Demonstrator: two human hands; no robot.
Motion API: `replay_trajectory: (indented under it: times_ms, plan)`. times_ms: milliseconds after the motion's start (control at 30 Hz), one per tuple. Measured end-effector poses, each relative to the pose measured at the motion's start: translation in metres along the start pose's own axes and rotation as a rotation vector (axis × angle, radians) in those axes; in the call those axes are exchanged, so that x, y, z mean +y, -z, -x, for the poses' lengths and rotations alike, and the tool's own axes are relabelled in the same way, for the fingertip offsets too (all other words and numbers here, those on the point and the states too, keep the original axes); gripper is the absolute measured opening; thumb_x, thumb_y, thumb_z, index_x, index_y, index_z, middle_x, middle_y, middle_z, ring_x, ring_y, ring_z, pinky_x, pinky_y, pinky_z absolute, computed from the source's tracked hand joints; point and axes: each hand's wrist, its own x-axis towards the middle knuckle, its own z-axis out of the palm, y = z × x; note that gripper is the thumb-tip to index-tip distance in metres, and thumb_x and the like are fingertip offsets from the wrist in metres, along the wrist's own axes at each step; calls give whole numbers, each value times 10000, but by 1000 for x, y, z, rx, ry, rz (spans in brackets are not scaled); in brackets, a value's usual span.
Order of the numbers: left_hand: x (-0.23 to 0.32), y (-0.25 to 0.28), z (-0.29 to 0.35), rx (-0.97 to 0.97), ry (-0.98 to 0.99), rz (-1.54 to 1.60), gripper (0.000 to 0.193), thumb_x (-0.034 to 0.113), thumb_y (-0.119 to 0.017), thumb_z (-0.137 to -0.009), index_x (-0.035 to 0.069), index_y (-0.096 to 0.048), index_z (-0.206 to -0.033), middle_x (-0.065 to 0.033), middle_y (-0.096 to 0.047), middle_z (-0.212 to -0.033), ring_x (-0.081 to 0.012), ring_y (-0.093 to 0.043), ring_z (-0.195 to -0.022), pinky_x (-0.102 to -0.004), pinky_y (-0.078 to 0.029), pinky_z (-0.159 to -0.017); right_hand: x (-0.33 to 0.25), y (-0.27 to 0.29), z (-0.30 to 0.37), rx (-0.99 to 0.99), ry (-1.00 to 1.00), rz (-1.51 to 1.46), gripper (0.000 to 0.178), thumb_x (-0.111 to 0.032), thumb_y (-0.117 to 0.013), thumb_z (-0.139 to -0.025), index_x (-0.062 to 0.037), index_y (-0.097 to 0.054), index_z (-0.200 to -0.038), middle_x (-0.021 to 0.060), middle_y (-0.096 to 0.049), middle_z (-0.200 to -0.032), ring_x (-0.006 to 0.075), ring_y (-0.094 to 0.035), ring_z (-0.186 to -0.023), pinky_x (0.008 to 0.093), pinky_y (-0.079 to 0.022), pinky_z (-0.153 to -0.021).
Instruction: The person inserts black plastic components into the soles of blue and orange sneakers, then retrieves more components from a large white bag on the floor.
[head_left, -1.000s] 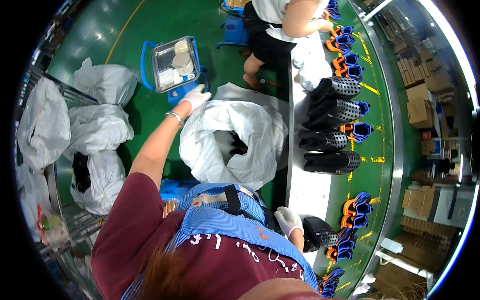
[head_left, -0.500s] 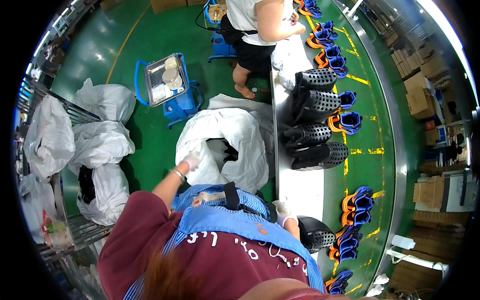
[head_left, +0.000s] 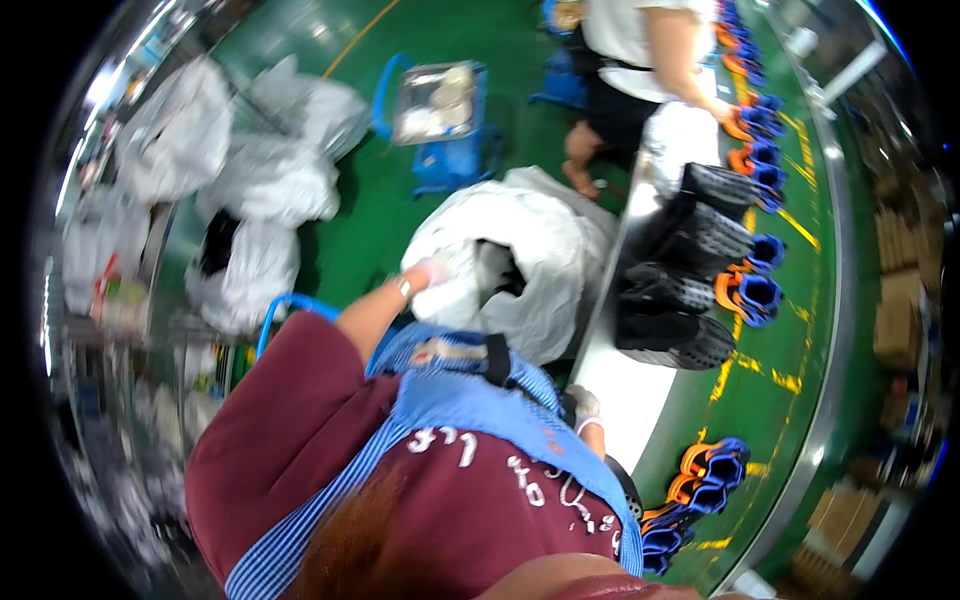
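Note:
My left hand [head_left: 435, 272], in a pale glove with a bracelet at the wrist, is at the near left side of a big white sack [head_left: 545, 235]. Its blurred fingers blend into the white material, so their grip does not show. Dark items [head_left: 508, 272] lie inside the sack's opening. My right hand [head_left: 586, 402], also gloved, is low beside my apron at the metal bench's edge [head_left: 640, 385]. Something dark lies against its fingers, too blurred to name. Farther along the bench stand several black shoe-shaped pieces with dotted soles [head_left: 690, 345].
A co-worker [head_left: 640, 60] stands at the bench's far end. Blue-and-orange shoe uppers [head_left: 755, 295] line the green strip beyond the bench. A blue trolley with a metal tray [head_left: 435, 105] stands behind the sack. Several white sacks [head_left: 270, 180] are at the left.
The whole view has turned, shifting the sack, trolley and co-worker rightward and up in the picture. My left hand stays at the sack's side, and my right hand stays by the bench edge.

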Motion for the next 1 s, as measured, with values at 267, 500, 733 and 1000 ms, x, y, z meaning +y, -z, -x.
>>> replay_trajectory:
  times_ms: [267,500,733,1000]
  plan:
    - [36,161,1,465,266,217,716,326,-578,-846,81,-343,-1477,-289,-568,-1271,-411,-565,-1172,-430,-457,-994,26,-8,-2,-76,172,5,398,-382,-573,-858,-148,-647,-1170,206,-666,-1125,387,-616,-1087,419,-484,-911]
    - [45,137,-18,344,116,194,758,383,-635,-857,57,-344,-1476,-261,-544,-1335,-370,-567,-1202,-382,-453,-997,9,-10,4,-32,102,77,387,-414,-552,-891,-128,-669,-1124,211,-668,-1107,403,-612,-1068,445,-474,-923]
    - [68,108,-8,-123,183,-37,780,367,-602,-844,114,-292,-1513,-268,-531,-1345,-371,-558,-1211,-395,-453,-1010,-19,-2,30,49,133,-33,403,-441,-576,-873,-123,-676,-1101,231,-661,-1094,422,-612,-1050,465,-487,-895]
    - [37,156,-25,317,117,-17,523,330,-523,-896,75,-525,-1353,-226,-567,-1312,-350,-542,-1226,-385,-434,-1032,-22,-22,35,45,77,29,378,-413,-555,-876,-117,-682,-1075,229,-665,-1073,417,-613,-1050,462,-490,-892]
